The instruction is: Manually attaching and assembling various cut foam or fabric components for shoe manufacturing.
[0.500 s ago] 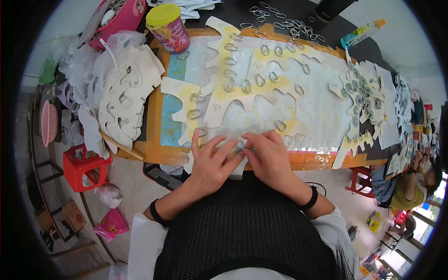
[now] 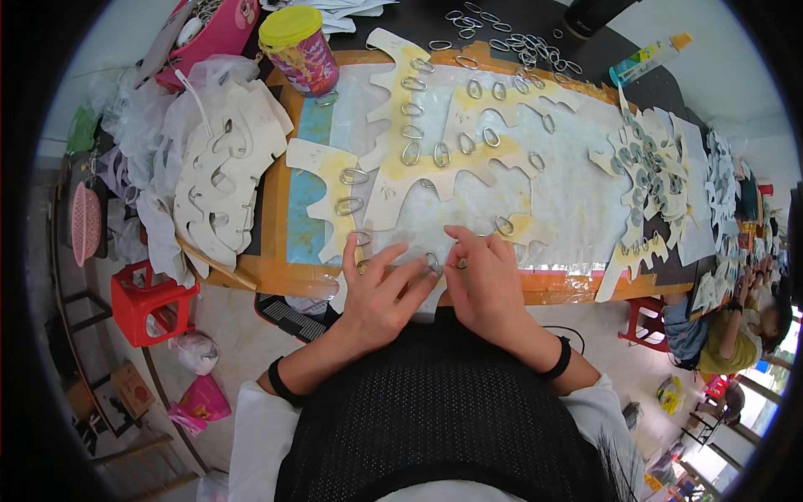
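Cutouts cream, yellow-smeared; rings silver; tub lid yellow.

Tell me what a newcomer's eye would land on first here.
Probably the magenta plastic tub with a bright yellow lid, upper left of centre. Next, the cream scalloped flat pieces bearing silvery oval metal rings, across the middle. Then the bare left hand and right hand, close together at lower centre.

Oval rings: metal, glossy, smooth. Scalloped cut pieces: matt, paper-like, yellow coating uneven. Tabletop sheet: wrinkled translucent plastic, glossy. Edge tape: brown, shiny, creased. Seen from here, torso garment is matt black mesh cloth; stool, smooth red plastic; 2 wristbands, matt.
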Demonstrator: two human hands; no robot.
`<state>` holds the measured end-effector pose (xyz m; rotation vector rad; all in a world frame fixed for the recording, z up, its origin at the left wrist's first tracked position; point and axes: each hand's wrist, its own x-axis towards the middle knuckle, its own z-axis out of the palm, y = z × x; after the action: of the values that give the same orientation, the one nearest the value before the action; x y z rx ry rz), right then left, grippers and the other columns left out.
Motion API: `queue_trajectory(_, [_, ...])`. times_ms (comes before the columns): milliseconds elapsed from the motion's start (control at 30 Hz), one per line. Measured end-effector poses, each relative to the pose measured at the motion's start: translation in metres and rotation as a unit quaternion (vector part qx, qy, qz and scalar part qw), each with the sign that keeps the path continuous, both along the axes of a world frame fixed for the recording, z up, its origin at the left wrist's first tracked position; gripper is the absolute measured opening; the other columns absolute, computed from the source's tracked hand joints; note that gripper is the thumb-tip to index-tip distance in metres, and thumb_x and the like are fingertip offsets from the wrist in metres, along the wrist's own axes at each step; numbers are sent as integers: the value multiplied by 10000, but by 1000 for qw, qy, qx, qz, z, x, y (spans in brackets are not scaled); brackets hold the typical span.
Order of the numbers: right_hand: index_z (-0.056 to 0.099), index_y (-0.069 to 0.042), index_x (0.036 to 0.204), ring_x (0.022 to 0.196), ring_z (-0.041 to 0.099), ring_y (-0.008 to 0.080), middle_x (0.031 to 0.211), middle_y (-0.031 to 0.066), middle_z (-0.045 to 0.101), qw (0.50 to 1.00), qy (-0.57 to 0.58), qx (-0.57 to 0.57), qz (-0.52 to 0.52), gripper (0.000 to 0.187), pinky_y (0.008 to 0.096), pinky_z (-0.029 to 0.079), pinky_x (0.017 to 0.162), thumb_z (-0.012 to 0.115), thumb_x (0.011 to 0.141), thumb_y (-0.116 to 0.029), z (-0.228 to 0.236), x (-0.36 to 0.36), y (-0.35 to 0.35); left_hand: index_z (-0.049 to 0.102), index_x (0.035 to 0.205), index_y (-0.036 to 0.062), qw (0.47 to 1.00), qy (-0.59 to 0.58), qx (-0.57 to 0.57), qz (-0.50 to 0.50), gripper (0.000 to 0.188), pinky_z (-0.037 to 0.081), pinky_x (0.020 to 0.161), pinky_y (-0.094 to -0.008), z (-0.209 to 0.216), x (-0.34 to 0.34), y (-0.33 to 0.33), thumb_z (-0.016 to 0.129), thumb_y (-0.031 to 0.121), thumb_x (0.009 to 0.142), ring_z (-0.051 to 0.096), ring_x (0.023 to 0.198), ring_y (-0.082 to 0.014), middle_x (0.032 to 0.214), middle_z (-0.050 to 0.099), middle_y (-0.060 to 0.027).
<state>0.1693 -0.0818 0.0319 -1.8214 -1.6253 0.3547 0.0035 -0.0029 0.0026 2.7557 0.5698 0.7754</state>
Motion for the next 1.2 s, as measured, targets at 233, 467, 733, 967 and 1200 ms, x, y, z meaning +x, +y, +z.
queue_trajectory(233, [503,-35,1201,764,523,270,818,59,591,999,49,-10,5,494,388,400,702,641,729,14,1,-2,4,733,913,197,999,-23,45,2,224,219,1030,-657,-9,-3,-2,724,120,703,533,1066,-226,1051,580,-11])
queue_trajectory(467, [541,-44,1163,764,520,279,808,81,578,999,-46,24,17,478,383,412,700,637,697,3,-1,-9,3,735,920,175,997,-15,71,-19,209,208,1036,-655,-4,-3,1,726,147,713,531,1082,-220,1088,584,-22])
queue_trajectory(733, [512,15,1172,734,508,280,805,105,558,1000,15,3,2,470,365,417,680,620,715,26,1,-9,4,736,916,170,997,-31,64,4,210,212,1037,-645,-9,-2,-3,734,156,707,533,1080,-221,1066,595,-21])
queue_trajectory(967, [494,26,1189,723,507,279,802,105,555,999,31,-1,15,481,380,417,681,609,723,61,-3,-8,4,734,911,148,998,-21,58,-10,186,163,1052,-646,-8,-1,-3,714,149,727,545,1096,-211,1034,648,29])
queue_trajectory(1200, [504,21,1183,721,531,291,786,117,552,997,34,40,-50,500,384,431,665,606,697,83,-13,-14,-6,735,949,159,1000,3,1,-14,219,92,1062,-653,-3,-1,2,682,134,738,542,1124,-223,1029,663,52])
